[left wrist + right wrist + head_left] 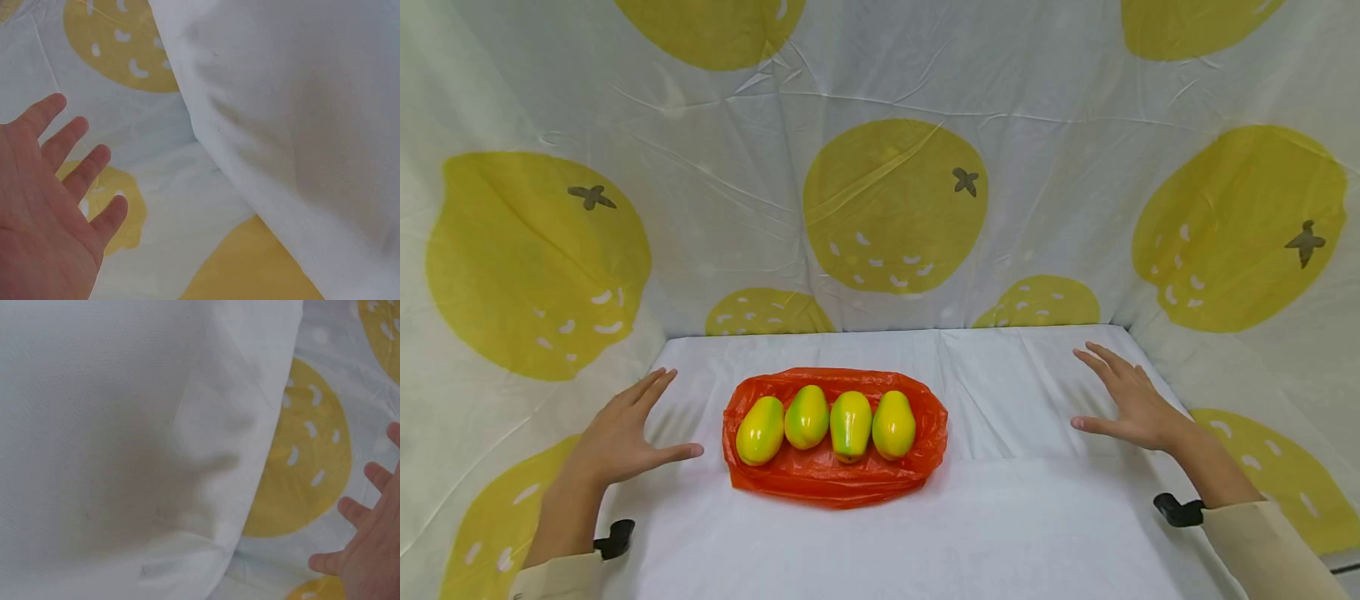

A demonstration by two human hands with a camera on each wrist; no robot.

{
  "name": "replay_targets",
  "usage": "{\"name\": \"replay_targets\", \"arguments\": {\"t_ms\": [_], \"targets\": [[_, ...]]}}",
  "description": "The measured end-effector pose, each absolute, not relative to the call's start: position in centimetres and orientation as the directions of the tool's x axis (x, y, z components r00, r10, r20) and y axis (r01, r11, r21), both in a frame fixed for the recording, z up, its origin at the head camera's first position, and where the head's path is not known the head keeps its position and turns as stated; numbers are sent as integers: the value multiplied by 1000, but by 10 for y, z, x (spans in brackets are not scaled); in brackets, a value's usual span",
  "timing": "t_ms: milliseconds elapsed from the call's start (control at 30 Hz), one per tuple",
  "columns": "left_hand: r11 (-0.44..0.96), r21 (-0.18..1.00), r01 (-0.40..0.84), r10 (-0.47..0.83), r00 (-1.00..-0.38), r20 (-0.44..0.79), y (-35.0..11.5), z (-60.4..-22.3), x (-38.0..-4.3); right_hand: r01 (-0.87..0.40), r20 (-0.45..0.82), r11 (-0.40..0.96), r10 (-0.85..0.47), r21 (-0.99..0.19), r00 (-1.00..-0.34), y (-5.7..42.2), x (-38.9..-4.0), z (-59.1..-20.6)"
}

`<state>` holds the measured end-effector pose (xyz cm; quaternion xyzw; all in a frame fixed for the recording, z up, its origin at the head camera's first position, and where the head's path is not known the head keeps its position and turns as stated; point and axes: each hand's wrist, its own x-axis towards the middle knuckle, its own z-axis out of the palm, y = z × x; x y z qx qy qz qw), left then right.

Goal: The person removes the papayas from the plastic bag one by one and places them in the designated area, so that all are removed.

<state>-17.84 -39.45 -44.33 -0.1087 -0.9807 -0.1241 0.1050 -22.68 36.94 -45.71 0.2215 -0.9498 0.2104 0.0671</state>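
Observation:
Several glossy yellow-green fruits, papaya-like in shape, lie side by side in a row on a red plastic bag [827, 492]. The leftmost fruit [760, 431] and the rightmost fruit [893, 425] mark the ends of that row. To the left of the bag, my left hand [621, 437] hovers with fingers spread and thumb apart, holding nothing. Far to the right, over the table's right side, my right hand [1135, 406] is likewise spread and touches nothing. Each wrist view shows bare, parted fingers and only cloth beyond; the fruits are outside both wrist views.
A white cloth [1015, 533] covers the table, with some creases towards the back. Curtains [887, 75] printed with big yellow fruits enclose it at the back and both sides. A black wrist strap piece [615, 540] sits on the left wrist, and a similar one [1177, 510] on the right.

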Motion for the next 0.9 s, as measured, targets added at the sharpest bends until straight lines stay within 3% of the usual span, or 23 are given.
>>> {"name": "replay_targets", "arguments": {"t_ms": [900], "targets": [[931, 311, 192, 150, -977, 153, -367, -472, -177, -427, 207, 824, -375, -372, -904, 353, -234, -472]]}}
